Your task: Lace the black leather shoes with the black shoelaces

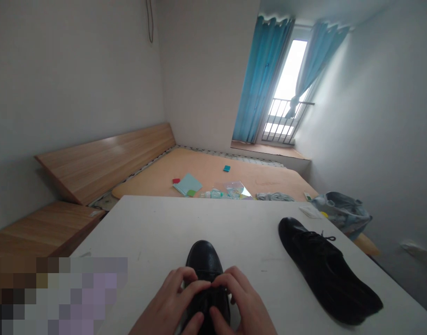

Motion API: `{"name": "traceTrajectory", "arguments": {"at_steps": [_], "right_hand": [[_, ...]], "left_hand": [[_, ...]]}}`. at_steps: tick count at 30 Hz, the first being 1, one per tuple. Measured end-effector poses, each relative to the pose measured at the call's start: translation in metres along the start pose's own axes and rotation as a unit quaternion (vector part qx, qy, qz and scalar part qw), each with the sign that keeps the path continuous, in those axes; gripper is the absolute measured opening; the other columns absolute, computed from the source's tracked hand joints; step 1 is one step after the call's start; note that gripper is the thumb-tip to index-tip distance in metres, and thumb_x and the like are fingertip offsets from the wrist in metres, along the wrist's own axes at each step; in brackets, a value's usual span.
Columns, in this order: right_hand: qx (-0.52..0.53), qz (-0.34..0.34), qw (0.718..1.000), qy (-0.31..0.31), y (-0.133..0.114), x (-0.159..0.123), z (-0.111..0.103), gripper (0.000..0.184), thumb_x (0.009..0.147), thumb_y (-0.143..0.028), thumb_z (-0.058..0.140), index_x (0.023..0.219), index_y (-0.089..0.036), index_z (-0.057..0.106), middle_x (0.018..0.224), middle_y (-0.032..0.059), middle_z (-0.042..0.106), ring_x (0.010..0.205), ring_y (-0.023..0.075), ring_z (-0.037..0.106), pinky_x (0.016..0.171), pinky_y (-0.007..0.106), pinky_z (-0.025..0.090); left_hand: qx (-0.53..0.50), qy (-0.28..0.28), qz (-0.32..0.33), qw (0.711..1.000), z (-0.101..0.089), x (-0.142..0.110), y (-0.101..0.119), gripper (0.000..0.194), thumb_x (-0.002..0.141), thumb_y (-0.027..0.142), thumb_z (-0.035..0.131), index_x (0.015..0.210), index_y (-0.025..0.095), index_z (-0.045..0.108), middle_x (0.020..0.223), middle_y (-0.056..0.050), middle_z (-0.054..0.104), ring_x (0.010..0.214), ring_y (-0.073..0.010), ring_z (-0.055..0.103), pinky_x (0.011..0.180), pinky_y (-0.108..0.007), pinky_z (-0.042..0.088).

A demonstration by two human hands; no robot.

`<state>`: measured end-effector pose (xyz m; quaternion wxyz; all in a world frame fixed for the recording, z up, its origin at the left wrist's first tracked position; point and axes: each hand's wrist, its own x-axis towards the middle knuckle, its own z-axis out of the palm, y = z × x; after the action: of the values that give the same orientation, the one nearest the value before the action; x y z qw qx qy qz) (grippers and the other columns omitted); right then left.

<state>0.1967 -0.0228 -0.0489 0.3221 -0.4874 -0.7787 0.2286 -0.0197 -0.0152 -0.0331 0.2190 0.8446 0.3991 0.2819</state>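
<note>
Gripping black shoe (203,261), toe toward far edge of desk (157,225): left hand (173,298), right hand (243,298). Uneven pull might twist it.

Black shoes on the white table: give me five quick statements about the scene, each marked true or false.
1. The left hand and right hand both touch the near black shoe. True.
2. The other black shoe lies on the bed. False: that lace-up shoe is on the white table.
3. The lace-up shoe's toe points towards the person. False: it points away.
4. The near shoe's toe points away from the person. True.
5. Both curtains hang loose. False: the right-hand curtain is gathered into a knot.
</note>
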Motion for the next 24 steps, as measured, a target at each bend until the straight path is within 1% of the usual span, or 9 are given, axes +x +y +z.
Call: {"name": "traceTrajectory", "arguments": {"at_steps": [3,7,11,13,15,17,20,22,24], "right_hand": [[-0.062,-0.039,0.997,0.012,-0.003,0.003,-0.001,0.034,0.069,-0.007,0.055,0.099,-0.023,0.057,0.096,0.0032,0.062,0.088,0.0204,0.062,0.074,0.029,0.052],[-0.162,-0.097,0.98,0.061,-0.007,0.003,0.001,0.031,0.068,-0.004,0.047,0.092,-0.022,0.055,0.082,0.0022,0.062,0.071,0.0196,0.062,0.058,0.028,0.048],[-0.218,-0.099,0.968,0.069,-0.011,0.002,0.006,0.026,0.069,-0.003,0.044,0.085,-0.022,0.054,0.077,0.0019,0.06,0.062,0.018,0.059,0.052,0.027,0.044],[-0.231,-0.09,0.967,0.064,-0.013,0.001,0.008,0.025,0.068,-0.004,0.046,0.083,-0.022,0.055,0.077,0.0027,0.06,0.063,0.0194,0.058,0.053,0.028,0.045],[-0.236,-0.079,0.967,0.046,-0.015,0.002,0.007,0.024,0.065,-0.006,0.049,0.082,-0.022,0.056,0.079,0.0045,0.06,0.069,0.0229,0.058,0.055,0.031,0.046],[-0.207,-0.073,0.975,0.017,-0.016,0.004,0.003,0.026,0.063,-0.007,0.052,0.083,-0.022,0.058,0.084,0.0068,0.061,0.078,0.0261,0.058,0.061,0.034,0.049],[-0.072,-0.079,0.994,-0.012,-0.015,0.007,-0.006,0.027,0.063,-0.006,0.055,0.085,-0.022,0.058,0.1,0.0087,0.058,0.097,0.0275,0.055,0.078,0.038,0.051],[0.047,-0.077,0.996,-0.002,-0.014,0.008,-0.011,0.017,0.069,-0.008,0.056,0.079,-0.022,0.055,0.106,0.0082,0.056,0.106,0.0262,0.052,0.089,0.039,0.048],[0.168,-0.05,0.985,0.011,-0.015,0.006,-0.016,0.009,0.082,-0.018,0.056,0.074,-0.021,0.052,0.106,0.0081,0.055,0.104,0.0241,0.053,0.091,0.038,0.046]], "left_hand": [[-0.007,0.018,-0.004,1.0,0.002,0.004,0.005,0.038,0.085,0.014,0.053,0.119,0.03,0.06,0.116,-0.004,0.059,0.107,-0.0206,0.06,0.095,-0.03,0.052],[-0.02,0.017,-0.022,0.999,0.007,0.008,0.012,0.034,0.08,0.01,0.053,0.108,0.026,0.062,0.112,-0.005,0.055,0.105,-0.0215,0.057,0.095,-0.033,0.05],[0.001,-0.006,-0.056,0.998,0.013,0.015,0.019,0.034,0.067,0.01,0.061,0.099,0.022,0.062,0.109,-0.006,0.052,0.106,-0.0256,0.051,0.095,-0.039,0.048],[-0.002,-0.01,-0.065,0.998,0.015,0.016,0.02,0.03,0.065,0.007,0.057,0.091,0.021,0.06,0.107,-0.006,0.051,0.105,-0.0255,0.05,0.096,-0.04,0.047],[-0.041,-0.02,-0.067,0.997,0.013,0.017,0.019,0.026,0.064,0.005,0.053,0.085,0.021,0.056,0.107,-0.006,0.051,0.105,-0.0244,0.049,0.097,-0.039,0.046],[-0.108,-0.042,-0.071,0.991,0.008,0.017,0.017,0.021,0.064,0.006,0.052,0.079,0.021,0.05,0.107,-0.005,0.052,0.106,-0.0235,0.049,0.097,-0.038,0.045],[-0.24,-0.079,-0.073,0.965,-0.006,0.018,0.017,0.015,0.071,0.019,0.056,0.069,0.021,0.041,0.103,-0.005,0.052,0.102,-0.0223,0.052,0.093,-0.036,0.047],[-0.323,-0.086,-0.07,0.94,-0.019,0.017,0.016,0.034,0.08,0.04,0.059,0.065,0.022,0.036,0.093,-0.005,0.052,0.093,-0.0219,0.054,0.086,-0.035,0.049],[-0.363,-0.081,-0.072,0.926,-0.03,0.01,0.014,0.054,0.081,0.068,0.056,0.061,0.022,0.034,0.079,-0.004,0.052,0.081,-0.0209,0.054,0.078,-0.034,0.051]]}}
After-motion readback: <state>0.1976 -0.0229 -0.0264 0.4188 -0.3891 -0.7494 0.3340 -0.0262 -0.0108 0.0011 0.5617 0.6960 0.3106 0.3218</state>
